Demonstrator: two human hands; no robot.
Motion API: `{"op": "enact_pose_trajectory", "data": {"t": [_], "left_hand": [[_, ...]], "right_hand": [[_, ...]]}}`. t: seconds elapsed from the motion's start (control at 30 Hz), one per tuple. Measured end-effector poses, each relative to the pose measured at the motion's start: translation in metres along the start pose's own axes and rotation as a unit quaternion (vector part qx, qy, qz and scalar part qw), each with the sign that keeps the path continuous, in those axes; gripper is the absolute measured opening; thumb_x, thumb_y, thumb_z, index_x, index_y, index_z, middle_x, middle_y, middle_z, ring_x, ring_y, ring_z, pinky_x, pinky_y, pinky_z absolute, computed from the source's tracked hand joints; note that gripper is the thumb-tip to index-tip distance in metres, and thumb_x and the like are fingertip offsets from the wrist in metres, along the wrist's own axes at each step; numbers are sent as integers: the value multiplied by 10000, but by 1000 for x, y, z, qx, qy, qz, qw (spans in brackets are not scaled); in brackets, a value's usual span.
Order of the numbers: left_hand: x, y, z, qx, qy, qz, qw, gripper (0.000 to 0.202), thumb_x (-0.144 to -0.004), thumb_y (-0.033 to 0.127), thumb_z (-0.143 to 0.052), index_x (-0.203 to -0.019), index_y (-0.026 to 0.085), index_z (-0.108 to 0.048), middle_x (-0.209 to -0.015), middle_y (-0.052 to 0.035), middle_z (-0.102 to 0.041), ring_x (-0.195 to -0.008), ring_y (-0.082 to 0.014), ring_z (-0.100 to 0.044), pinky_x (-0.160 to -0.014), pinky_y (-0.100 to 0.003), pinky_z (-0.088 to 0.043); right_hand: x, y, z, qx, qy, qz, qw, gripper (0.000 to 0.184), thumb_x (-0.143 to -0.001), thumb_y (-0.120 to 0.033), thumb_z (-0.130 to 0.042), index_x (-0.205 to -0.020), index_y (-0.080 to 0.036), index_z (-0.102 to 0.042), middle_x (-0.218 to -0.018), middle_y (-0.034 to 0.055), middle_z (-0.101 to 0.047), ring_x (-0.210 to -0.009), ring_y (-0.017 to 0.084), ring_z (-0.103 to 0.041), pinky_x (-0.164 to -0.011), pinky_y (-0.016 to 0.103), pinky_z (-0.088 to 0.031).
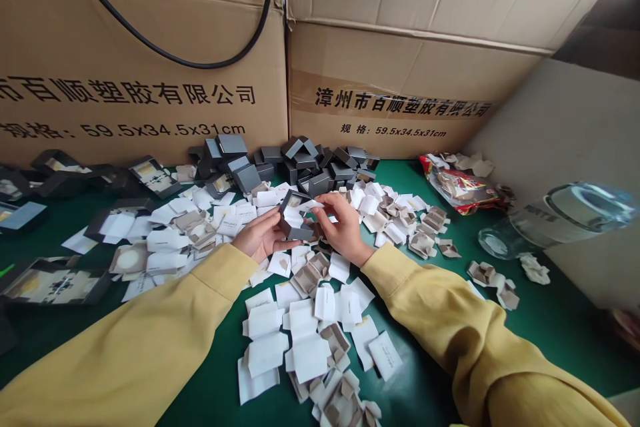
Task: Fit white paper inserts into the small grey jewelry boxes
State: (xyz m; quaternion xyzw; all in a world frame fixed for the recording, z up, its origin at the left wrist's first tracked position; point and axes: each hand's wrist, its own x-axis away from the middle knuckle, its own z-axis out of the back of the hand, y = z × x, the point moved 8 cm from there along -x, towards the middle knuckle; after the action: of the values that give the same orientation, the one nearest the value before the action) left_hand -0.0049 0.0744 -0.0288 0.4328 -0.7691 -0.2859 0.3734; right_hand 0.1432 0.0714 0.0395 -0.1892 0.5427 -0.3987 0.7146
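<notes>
The left hand [257, 235] is clamped on a small dark gift box [295, 233], gripping it from its left side, while the right hand [345, 227] has thumb and forefinger closed on a white slip [314, 204] at the box's right edge. The hands are apart from each other, with the held box between them, above the green tabletop [215, 380]. White paper shows inside the held box. Both arms wear yellow sleeves [150, 333].

Directly behind the held box lies a heap of dark boxes [305, 167]; more dark cases [55, 280] lie well to its left, some showing pale contents. White folded cards [310, 353] spread around and in front of it, mixed with grey-brown card inserts [335, 340].

To the right of the held box, and well apart from it, are a red snack packet [460, 187], a clear container [560, 220] and a crumpled white tissue [535, 269]. Behind the heap, beyond the held box, stand large cardboard cartons [390, 60] printed with Chinese characters and "59.5x34.5x31cm". A black cable [200, 65] loops across the carton to the box's left.
</notes>
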Motion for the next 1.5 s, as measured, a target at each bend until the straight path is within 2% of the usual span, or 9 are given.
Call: {"op": "enact_pose_trajectory", "data": {"t": [0.13,0.33,0.53,0.83,0.97,1.07,1.17,1.37,1.5], "left_hand": [[0,-2,-1,-24,-18,-13,999,281,-820,203,-523,-1096,164,-561,-838,-74,-658,-741,-188,-650,-643,-385,-576],[1,-4,-3,-69,-50,-23,996,438,-802,257,-568,-1230,188,-504,-949,-108,-663,-783,-203,-658,-688,-362,-566],[1,-3,-4,-69,-50,-29,996,424,-794,268,-581,-1209,200,-528,-904,-85,-665,-778,-194,-653,-699,-362,-563],[2,-3,-4,-84,-43,-27,995,465,-788,287,-590,-1236,202,-501,-936,-97,-654,-792,-205,-650,-706,-387,-556],[2,-3,-5,-98,-36,-25,994,440,-784,305,-590,-1205,194,-526,-916,-93,-654,-759,-200,-646,-668,-378,-560],[2,-4,-5,-98,-35,-21,994,428,-782,309,-592,-1187,186,-534,-923,-94,-654,-751,-197,-643,-657,-370,-561],[1,-6,-5,-104,-37,-19,994,432,-772,310,-604,-1178,178,-538,-922,-93,-652,-749,-197,-642,-658,-370,-560],[3,-5,-9,-127,-55,-21,990,477,-756,346,-617,-1192,172,-532,-918,-95,-652,-756,-204,-640,-642,-361,-559],[5,-5,-13,-155,-64,-20,986,556,-731,398,-629,-1223,169,-509,-915,-107,-649,-780,-217,-635,-629,-344,-558]], "right_hand": [[0,-3,1,20,5,24,1000,140,-860,-286,-466,-927,-209,-563,-885,50,-596,-743,130,-567,-671,263,-499],[1,-4,0,46,2,29,999,155,-869,-294,-445,-897,-209,-571,-880,52,-619,-745,136,-581,-678,271,-498],[2,-8,-1,63,-4,50,997,146,-861,-271,-468,-883,-206,-597,-868,50,-643,-724,133,-590,-670,266,-493],[3,2,-6,70,-29,21,997,212,-866,-312,-452,-930,-217,-631,-847,46,-664,-684,139,-587,-644,277,-486],[1,-4,-5,82,-25,61,994,171,-861,-267,-474,-890,-224,-638,-783,39,-640,-724,154,-548,-664,297,-477],[0,-8,0,111,9,82,990,129,-839,-255,-519,-846,-238,-646,-856,52,-608,-812,174,-525,-710,330,-470],[-1,-6,3,116,26,69,991,109,-826,-268,-539,-810,-237,-643,-867,57,-564,-813,173,-526,-696,329,-471],[1,3,-1,65,13,20,998,104,-829,-290,-522,-860,-207,-578,-837,33,-562,-670,120,-513,-617,267,-459],[2,14,0,46,28,-34,998,217,-786,-307,-569,-964,-193,-518,-819,20,-571,-681,120,-529,-604,245,-460]]}}
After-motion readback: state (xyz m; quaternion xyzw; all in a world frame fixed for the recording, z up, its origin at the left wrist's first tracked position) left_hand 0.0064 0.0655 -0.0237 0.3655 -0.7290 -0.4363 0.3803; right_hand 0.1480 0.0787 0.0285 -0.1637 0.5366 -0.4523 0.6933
